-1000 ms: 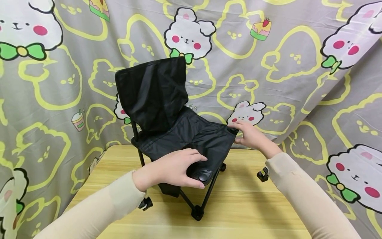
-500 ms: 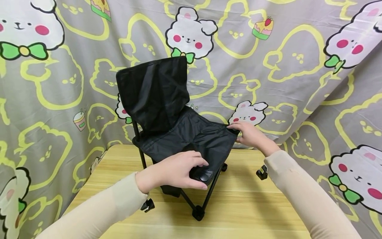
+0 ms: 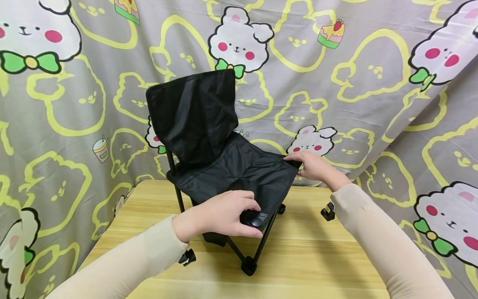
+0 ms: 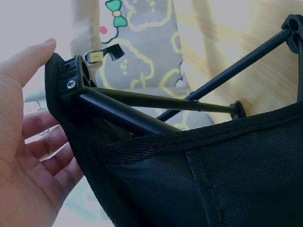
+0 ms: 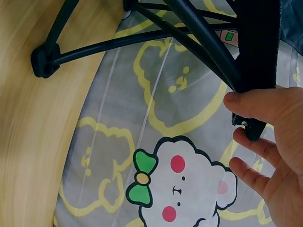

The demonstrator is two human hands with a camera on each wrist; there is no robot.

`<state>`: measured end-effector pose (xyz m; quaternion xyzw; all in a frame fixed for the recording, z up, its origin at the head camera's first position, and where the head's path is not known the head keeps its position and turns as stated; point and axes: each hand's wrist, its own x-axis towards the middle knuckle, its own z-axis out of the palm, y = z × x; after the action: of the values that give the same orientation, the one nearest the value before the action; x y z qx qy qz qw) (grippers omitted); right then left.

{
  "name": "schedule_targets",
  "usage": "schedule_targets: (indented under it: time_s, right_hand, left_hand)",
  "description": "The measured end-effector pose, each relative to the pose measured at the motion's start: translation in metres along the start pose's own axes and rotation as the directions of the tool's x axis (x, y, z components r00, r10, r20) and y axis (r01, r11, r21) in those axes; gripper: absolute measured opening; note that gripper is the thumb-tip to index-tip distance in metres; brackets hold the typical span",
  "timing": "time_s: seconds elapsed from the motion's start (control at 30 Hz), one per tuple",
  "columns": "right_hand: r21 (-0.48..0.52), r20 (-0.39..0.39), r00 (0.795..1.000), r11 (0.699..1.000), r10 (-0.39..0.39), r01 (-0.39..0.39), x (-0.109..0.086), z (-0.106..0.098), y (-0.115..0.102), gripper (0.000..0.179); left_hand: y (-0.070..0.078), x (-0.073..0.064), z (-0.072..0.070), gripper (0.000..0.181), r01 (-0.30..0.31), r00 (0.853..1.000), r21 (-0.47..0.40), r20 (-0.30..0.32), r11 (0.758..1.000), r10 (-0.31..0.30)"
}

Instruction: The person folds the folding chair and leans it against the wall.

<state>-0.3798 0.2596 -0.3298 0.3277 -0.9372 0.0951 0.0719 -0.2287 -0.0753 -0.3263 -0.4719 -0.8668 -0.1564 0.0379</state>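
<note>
A black folding chair (image 3: 194, 116) stands unfolded on the wooden table, its backrest at the back left and its fabric seat (image 3: 242, 166) sloping toward me. My left hand (image 3: 220, 214) curves round the near front corner of the seat. In the left wrist view, the thumb (image 4: 35, 59) lies at the top of that corner, beside a plastic leg joint (image 4: 71, 82), with the fingers on the outer side. The far front corner is held by my right hand (image 3: 313, 166); the right wrist view has its thumb (image 5: 251, 101) and forefinger on either side of the corner joint.
The wood-grain tabletop (image 3: 317, 257) extends around the chair's crossed legs and feet (image 3: 249, 265). A grey curtain (image 3: 354, 124) with cartoon rabbits hangs behind and at both sides. Small black clip-like pieces (image 3: 328, 212) show beside both sleeve cuffs.
My left hand has slid slightly right and closer round the near seat corner. The right hand keeps its hold, and the chair stays in place while the head view shifts a little.
</note>
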Motion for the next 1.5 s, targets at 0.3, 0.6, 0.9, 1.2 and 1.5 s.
schedule_targets:
  time_s: [0.3, 0.6, 0.9, 1.2, 1.5]
  right_hand:
    - [-0.009, -0.004, 1.000, 1.000, -0.008, 0.008, -0.003, -0.002, 0.002, 0.060]
    - [0.000, -0.010, 1.000, 1.000, -0.025, 0.025, -0.012, -0.002, 0.007, 0.062]
    - [0.085, 0.008, 0.999, 0.996, 0.036, -0.036, -0.033, -0.002, 0.008, 0.060]
    - [0.165, -0.022, 1.000, 0.986, 0.017, -0.013, -0.049, -0.003, 0.010, 0.056]
    - [0.179, -0.026, 0.999, 0.983, 0.037, -0.032, -0.063, -0.009, 0.004, 0.047]
  left_hand:
    - [0.003, 0.003, 0.001, 0.048, 0.008, 1.000, 0.017, -0.006, 1.000, -0.008]
    - [0.002, 0.002, 0.001, 0.045, -0.029, 1.000, -0.012, 0.003, 0.999, 0.029]
    - [0.003, -0.003, -0.001, 0.044, -0.075, 0.997, -0.033, 0.027, 0.997, 0.076]
    - [0.005, -0.009, -0.003, 0.043, -0.069, 0.997, -0.028, 0.039, 0.997, 0.070]
    - [0.004, -0.018, -0.005, 0.042, -0.082, 0.996, -0.028, 0.031, 0.996, 0.082]
